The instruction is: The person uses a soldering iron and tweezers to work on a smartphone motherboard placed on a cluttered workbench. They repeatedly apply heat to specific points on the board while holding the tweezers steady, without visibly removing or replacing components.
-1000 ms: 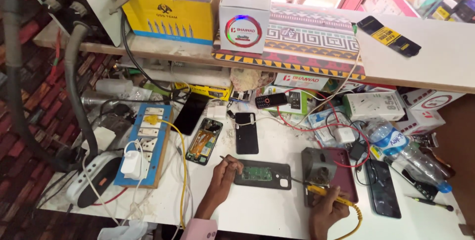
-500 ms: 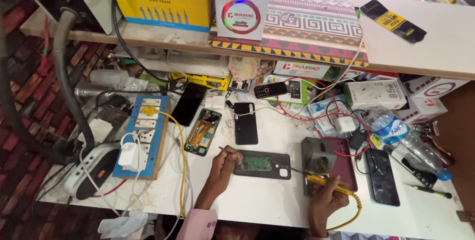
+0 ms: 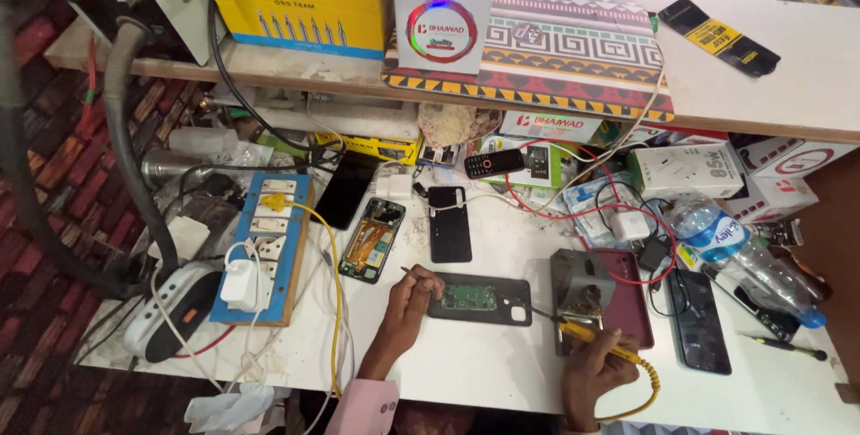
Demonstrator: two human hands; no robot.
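A dark phone back cover (image 3: 515, 303) lies flat on the white table (image 3: 484, 368) with a small green circuit board (image 3: 468, 297) on it. My left hand (image 3: 410, 296) rests at the cover's left end and pinches a thin tool that points up and left. My right hand (image 3: 593, 365) grips a yellow-handled soldering iron (image 3: 573, 329); its tip reaches toward the right side of the green board. A coiled yellow cord (image 3: 647, 381) trails from the iron.
An opened phone (image 3: 371, 241) and a black phone (image 3: 449, 223) lie just beyond the cover. A blue socket board (image 3: 267, 247) sits at left, a metal iron stand (image 3: 582, 284) and dark phone (image 3: 698, 321) at right, plus a water bottle (image 3: 743, 254). Boxes crowd the shelf (image 3: 770, 50) above.
The view has shifted down and slightly closer over the table. Both hands stay at the cover and board, the iron's tip still near the board.
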